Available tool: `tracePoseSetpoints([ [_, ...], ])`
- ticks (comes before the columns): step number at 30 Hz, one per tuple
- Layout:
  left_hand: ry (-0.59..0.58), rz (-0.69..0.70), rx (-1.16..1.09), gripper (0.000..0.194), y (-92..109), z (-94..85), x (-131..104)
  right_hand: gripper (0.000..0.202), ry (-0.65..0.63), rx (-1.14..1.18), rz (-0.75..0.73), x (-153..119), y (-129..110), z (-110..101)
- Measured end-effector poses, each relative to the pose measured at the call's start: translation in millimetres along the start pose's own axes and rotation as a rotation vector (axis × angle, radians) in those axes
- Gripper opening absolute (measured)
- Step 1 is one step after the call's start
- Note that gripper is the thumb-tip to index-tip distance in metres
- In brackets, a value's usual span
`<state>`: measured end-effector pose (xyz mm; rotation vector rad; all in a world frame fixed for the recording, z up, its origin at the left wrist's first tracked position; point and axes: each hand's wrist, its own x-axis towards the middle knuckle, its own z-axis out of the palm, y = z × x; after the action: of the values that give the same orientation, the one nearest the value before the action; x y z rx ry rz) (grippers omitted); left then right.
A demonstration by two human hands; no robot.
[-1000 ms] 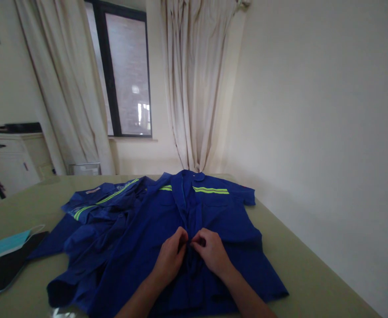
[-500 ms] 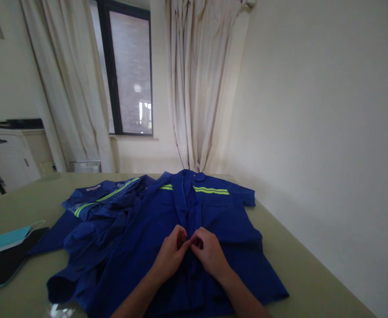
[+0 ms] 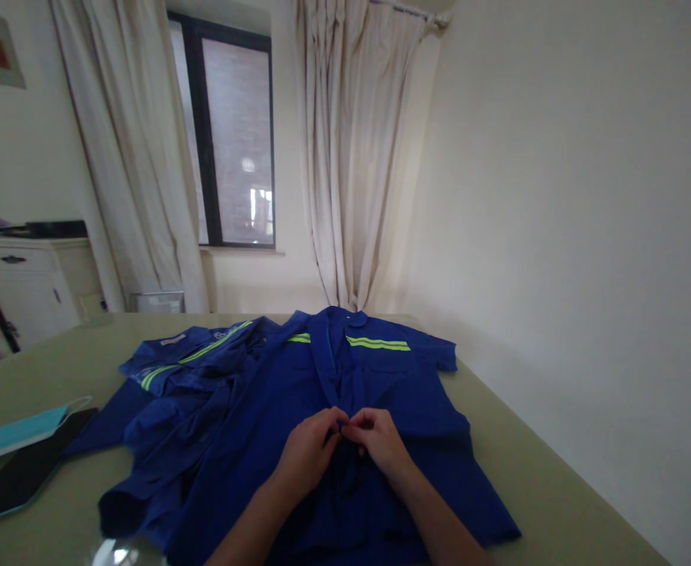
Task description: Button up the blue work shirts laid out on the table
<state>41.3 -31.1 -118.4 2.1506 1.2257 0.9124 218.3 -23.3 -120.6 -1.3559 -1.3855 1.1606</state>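
A blue short-sleeved shirt (image 3: 274, 417) with yellow-green stripes across its chest lies spread on the table, its collar at the far end. Over its front opening, my left hand (image 3: 313, 448) pinches the cloth at the placket. My right hand (image 3: 380, 444) pinches the same edge just beside it, and the fingertips of both hands nearly meet. Whatever small part sits between the fingers is too small to make out. Left of the shirt lies a crumpled second blue garment (image 3: 174, 424) with similar stripes.
On the green table (image 3: 534, 472), a light-blue face mask (image 3: 18, 434) lies by a dark flat object (image 3: 27, 472) at left. A shiny clear object (image 3: 124, 553) sits at the near edge. A wall (image 3: 569, 236) borders the right side.
The view has tilted up slightly. My hands still meet at the placket, with the fingers shifted and a bit of blue cloth now raised between them.
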Motion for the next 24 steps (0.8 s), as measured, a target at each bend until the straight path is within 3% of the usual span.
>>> tracePoseSetpoints([
  [4,-0.011,0.119,0.16,0.025,-2,0.1,-8,0.033,-0.178,0.069,0.042,3,4,-8],
  [7,-0.018,0.142,0.2,0.023,-4,-1.8,-9,0.033,-0.209,-0.02,0.003,1,2,-14],
  [9,-0.016,0.112,0.21,0.025,-5,-4.0,-8,0.031,-0.106,-0.14,-0.115,0,0,-18],
  [12,-0.017,0.023,0.169,0.042,-7,-5.9,-4,0.033,0.205,-0.3,-0.343,-1,1,-19],
  [14,0.051,-0.06,0.195,0.043,-10,-4.7,-2,0.047,0.317,-0.337,-0.355,3,4,-18],
  [17,0.127,-0.114,0.373,0.034,-13,1.0,-3,0.048,0.301,-0.438,-0.207,18,3,-12],
  [20,0.019,-0.045,0.47,0.042,-12,6.8,-10,0.024,0.252,-0.561,-0.066,39,-4,-4],
  [24,-0.094,-0.008,0.516,0.044,-9,1.3,-20,0.017,0.283,-0.47,-0.099,53,-4,4],
])
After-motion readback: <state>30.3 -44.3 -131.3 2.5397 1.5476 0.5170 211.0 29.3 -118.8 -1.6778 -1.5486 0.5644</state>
